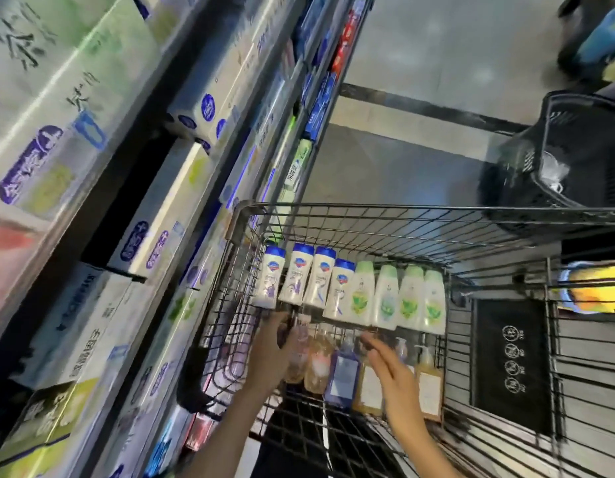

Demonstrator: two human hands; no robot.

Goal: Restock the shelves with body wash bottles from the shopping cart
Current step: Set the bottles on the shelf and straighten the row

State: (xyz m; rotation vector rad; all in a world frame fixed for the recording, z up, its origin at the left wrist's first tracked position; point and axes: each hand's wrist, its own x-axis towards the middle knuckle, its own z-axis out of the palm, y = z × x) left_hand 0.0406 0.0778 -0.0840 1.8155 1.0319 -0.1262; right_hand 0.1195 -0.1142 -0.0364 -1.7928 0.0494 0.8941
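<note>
**Both hands reach into the cart over the pump bottles**

The wire shopping cart [420,215] stands beside the shelves [182,174], which carry boxed goods and fill the left of the view. Inside the cart, against its far wall, lie two rows of bottles. The far row holds four white bottles with blue caps [301,279] on the left and four white bottles with green caps [399,298] on the right, packed side by side. The near row holds pump bottles [344,370]: amber ones, a blue one and pale yellow ones.

The left hand [268,353] is down in the cart at the left end of the pump row, its fingers curved against a clear bottle [299,353]; motion blur hides whether they actually grip it. The right hand [392,370] hovers over the middle of the pump row with fingers straight and spread, holding nothing.

A black plastic basket [575,150] sits on the floor beyond the cart.
</note>
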